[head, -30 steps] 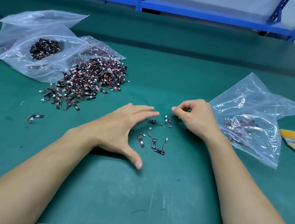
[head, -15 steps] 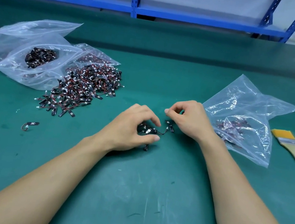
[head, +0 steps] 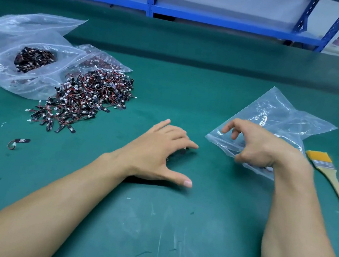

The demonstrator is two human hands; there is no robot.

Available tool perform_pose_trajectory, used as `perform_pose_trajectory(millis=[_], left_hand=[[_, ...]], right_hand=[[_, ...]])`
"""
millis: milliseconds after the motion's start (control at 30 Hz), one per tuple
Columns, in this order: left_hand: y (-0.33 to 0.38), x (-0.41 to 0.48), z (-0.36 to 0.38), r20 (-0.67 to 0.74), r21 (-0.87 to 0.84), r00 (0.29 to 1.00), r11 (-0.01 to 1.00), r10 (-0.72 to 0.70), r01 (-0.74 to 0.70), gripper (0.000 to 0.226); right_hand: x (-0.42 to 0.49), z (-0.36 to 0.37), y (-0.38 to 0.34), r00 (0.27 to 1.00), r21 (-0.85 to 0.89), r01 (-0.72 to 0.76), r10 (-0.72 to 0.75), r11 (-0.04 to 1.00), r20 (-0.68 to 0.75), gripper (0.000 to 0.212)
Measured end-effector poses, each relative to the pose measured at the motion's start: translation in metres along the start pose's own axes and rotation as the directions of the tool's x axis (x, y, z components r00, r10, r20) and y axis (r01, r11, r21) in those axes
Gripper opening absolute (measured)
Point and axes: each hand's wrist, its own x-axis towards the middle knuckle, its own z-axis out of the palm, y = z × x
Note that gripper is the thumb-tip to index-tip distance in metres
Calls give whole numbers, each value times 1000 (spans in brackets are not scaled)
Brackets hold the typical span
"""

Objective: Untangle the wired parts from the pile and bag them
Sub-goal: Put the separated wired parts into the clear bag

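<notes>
Head view, sorting stage. The left hand lies flat on the green surface near its middle. Its fingers are straight and its thumb is spread, covering a small cluster of separated wired parts; only a few dark ends show beneath the fingertips.

The right hand is at the near-left corner of the clear bag on the right side of the surface. Its fingers are curled above the film, but whether they actually pinch the bag's edge cannot be told.

The main pile remains toward the far-left, spilling from the stock bags. One stray part sits near the left edge, and a brush lies by the right edge.

Change: half a second earlier the left hand's fingers were curled, raking the cluster together, and the right hand pinched a part beside it. A second earlier the parts lay spread and individually visible between the hands. The right hand has since moved to the bag. This suggests that untangling of this batch is finished and that bagging is the step in hand.
</notes>
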Motion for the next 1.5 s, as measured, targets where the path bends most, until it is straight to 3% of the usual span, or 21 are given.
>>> perform_pose_trajectory(millis=[167,300,367,600,800,900,1000,1200,1333,1500], left_hand=[[-25,-16,-17,-129,-125,991,992,-43,27,89],[-41,-32,-27,67,-91,991,988,-119,125,116],[-41,-30,-27,118,-27,985,992,-122,126,119],[-31,-21,-21,37,39,989,989,-142,140,73],[-27,-18,-21,0,78,988,985,-152,151,54],[-27,-17,-23,-37,86,993,989,-115,118,36],[-30,-16,-26,-83,50,991,993,-106,110,19],[-23,-16,-22,-319,-204,921,965,-225,166,6],[2,9,-12,-345,-374,884,910,-317,180,5],[18,37,-2,-332,-309,856,903,-396,298,4]], right_hand=[[5,2,2,997,40,-42,45,998,-62,49],[11,12,-15,983,141,113,-90,983,-161,39],[14,19,-27,967,169,205,-173,964,-185,32],[20,32,-41,926,153,283,-228,947,-299,15],[14,26,-33,977,86,98,-79,992,-198,21],[15,25,-32,980,150,98,-70,984,-186,6],[18,27,-34,972,207,106,-57,973,-229,10],[19,31,-40,956,439,158,-26,885,-292,6],[18,35,-53,941,486,227,-62,844,-333,9],[21,39,-62,879,423,294,-69,857,-471,20]])
